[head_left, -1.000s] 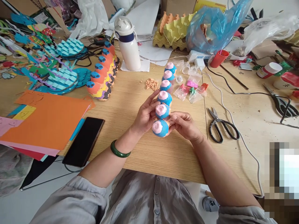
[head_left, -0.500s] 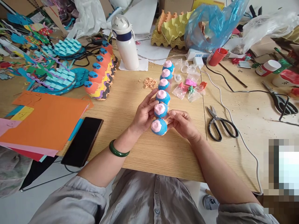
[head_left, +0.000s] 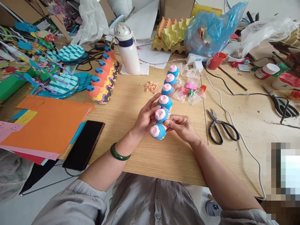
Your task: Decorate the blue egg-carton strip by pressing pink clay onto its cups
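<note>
A strip of egg-carton cups (head_left: 167, 90), coated in blue with a pink blob on top of each cup, is held between my hands above the table. My left hand (head_left: 145, 118) grips its left side, thumb and fingers around the middle cups. At the near right end, my right hand (head_left: 181, 125) pinches the strip's edge, the thumb against the second-nearest cup; its other fingertips are partly hidden. A similar strip in orange, yellow, purple and black (head_left: 103, 78) rests on the table to the left.
Orange scraps (head_left: 151, 87) and small bags of coloured clay (head_left: 191, 90) lie beyond my hands. Black-handled scissors (head_left: 220, 126) are on the right, a phone (head_left: 84, 145) and coloured paper (head_left: 53, 122) on the left. A white bottle (head_left: 127, 53) stands farther back.
The strip has turned, its far end swinging right and its near end slightly left. My right thumb has shifted left onto the strip's edge. The view has shifted a little too.
</note>
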The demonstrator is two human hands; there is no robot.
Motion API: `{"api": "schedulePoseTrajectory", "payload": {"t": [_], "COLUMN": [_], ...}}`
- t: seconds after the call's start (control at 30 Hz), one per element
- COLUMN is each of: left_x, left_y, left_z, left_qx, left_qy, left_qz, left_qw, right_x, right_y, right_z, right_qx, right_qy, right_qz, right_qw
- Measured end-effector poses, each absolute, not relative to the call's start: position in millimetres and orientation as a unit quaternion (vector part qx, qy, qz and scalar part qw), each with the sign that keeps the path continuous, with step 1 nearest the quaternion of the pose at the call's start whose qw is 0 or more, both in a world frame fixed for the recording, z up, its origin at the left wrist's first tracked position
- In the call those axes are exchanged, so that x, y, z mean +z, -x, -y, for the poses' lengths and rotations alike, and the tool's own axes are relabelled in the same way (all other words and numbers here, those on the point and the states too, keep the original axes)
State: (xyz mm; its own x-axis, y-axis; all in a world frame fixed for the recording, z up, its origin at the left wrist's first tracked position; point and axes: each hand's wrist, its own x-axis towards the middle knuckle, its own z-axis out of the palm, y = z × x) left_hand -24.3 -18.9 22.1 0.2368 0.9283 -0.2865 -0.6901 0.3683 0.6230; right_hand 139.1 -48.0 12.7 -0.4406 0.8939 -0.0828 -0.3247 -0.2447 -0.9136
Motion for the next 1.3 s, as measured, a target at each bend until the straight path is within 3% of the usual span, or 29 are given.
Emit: {"api": "schedulePoseTrajectory", "payload": {"t": [0.5,0.77,1.3], "left_x": [21,13,26], "left_y": [26,28,26], "left_z": [17,16,14], "left_qx": [0.527,0.543,0.533], "left_qy": [-0.211,-0.265,-0.185], "left_qz": [-0.295,-0.287,-0.329], "left_qw": [0.768,0.743,0.757], "right_x": [13,7,9], "right_y": [-146,-142,-146], "right_z": [46,45,41], "right_qx": [0.799,0.752,0.767], "right_qy": [0.258,0.283,0.292], "right_qz": [0.387,0.411,0.400], "right_qw": [0.381,0.430,0.407]}}
